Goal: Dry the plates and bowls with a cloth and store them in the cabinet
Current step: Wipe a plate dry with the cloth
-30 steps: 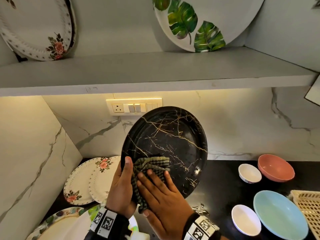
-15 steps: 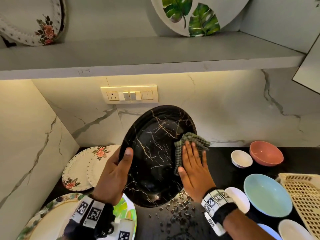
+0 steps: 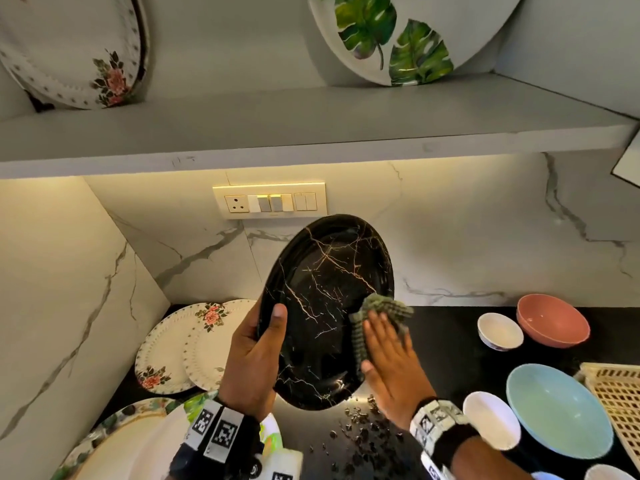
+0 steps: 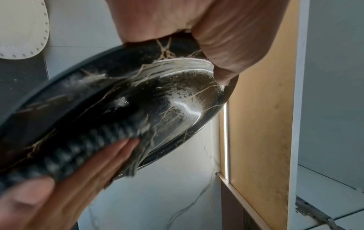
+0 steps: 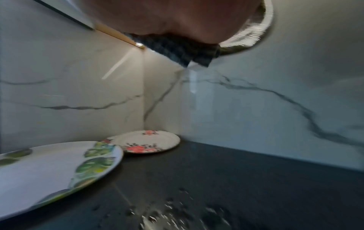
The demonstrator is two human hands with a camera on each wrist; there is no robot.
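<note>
1. The left hand [image 3: 254, 362] gripped the black plate [image 3: 325, 306] at its left rim, thumb on the face, fingers curled behind it.
2. The black plate stood tilted on edge at frame centre, above the dark counter [image 3: 446, 344].
3. The right hand [image 3: 391, 358] lay flat with straight fingers, pressing the checked cloth [image 3: 381, 313] against the plate's right rim.
4. Water droplets [image 3: 363, 427] lay on the counter below the plate.
5. Floral plates [image 3: 180, 344] lay at lower left; bowls [image 3: 557, 410] sat at lower right.
</note>
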